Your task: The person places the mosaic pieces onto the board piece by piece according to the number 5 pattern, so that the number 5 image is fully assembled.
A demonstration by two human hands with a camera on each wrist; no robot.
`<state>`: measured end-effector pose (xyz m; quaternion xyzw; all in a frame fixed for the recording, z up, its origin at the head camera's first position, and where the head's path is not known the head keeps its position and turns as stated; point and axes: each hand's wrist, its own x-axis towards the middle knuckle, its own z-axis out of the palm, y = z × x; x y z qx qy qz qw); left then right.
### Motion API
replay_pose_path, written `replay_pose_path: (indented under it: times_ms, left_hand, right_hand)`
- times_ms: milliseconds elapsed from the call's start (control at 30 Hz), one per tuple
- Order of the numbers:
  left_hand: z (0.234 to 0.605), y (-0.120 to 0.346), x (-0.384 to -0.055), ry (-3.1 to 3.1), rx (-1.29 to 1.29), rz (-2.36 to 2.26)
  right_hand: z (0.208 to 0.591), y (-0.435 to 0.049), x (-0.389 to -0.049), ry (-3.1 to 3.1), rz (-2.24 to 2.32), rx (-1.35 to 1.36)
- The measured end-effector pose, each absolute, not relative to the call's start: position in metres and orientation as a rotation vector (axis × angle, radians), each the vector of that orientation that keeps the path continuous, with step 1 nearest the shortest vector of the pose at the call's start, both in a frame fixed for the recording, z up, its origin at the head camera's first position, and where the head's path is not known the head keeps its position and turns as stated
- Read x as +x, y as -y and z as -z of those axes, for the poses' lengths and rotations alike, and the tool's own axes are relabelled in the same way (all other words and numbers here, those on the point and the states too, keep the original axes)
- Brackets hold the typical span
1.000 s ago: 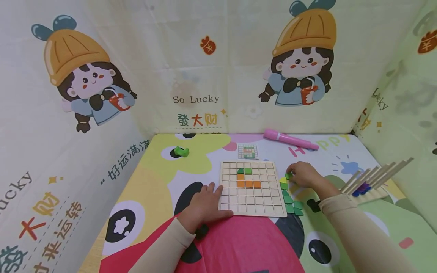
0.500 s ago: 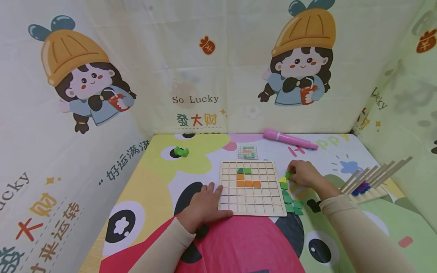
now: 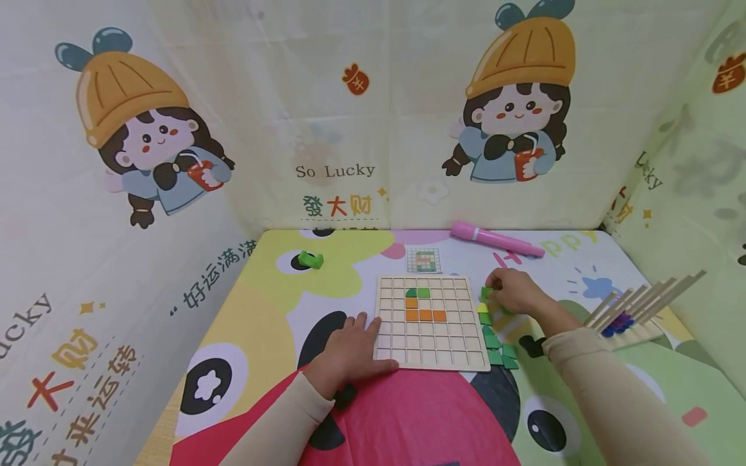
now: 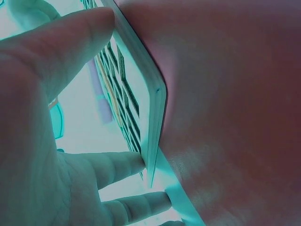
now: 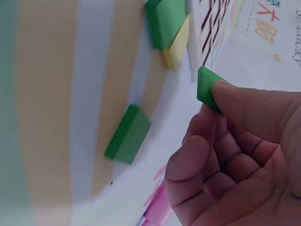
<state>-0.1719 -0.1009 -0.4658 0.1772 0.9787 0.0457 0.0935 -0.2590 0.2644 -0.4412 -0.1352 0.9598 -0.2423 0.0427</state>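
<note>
A wooden grid board (image 3: pixel 431 346) lies mid-table, with several orange tiles (image 3: pixel 426 315) and two green pieces (image 3: pixel 423 293) in its cells. My left hand (image 3: pixel 352 348) rests at its near left corner, fingers spread, thumb and forefinger touching the edges. The board's corner (image 4: pixel 153 89) shows between them in the left wrist view. To the right of the board, my right hand (image 3: pixel 515 291) pinches a green tile (image 5: pixel 207 88) between thumb and forefinger. Loose green tiles (image 3: pixel 494 357) and a yellow piece (image 5: pixel 175 51) lie along the board's right side; one green tile (image 5: pixel 128 136) lies apart.
A small pattern card (image 3: pixel 424 259) lies behind the board. Farther back is a pink marker-shaped stick (image 3: pixel 495 239). A wooden stand with rods (image 3: pixel 632 323) and purple-blue pieces is at the right. A green object (image 3: pixel 311 259) sits at the back left.
My right hand has shifted slightly up and left, and the pinched green tile now shows clearly beside the board. My left hand stays at the board's corner.
</note>
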Motion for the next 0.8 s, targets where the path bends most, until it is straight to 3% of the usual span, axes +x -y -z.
replay_pose_path:
  times_ms: [800]
  left_hand:
    - [0.466,0.101,-0.171,-2.918,0.513,-0.092]
  right_hand:
    - [0.448,-0.190,-0.293,-2.719,0.972,-0.474]
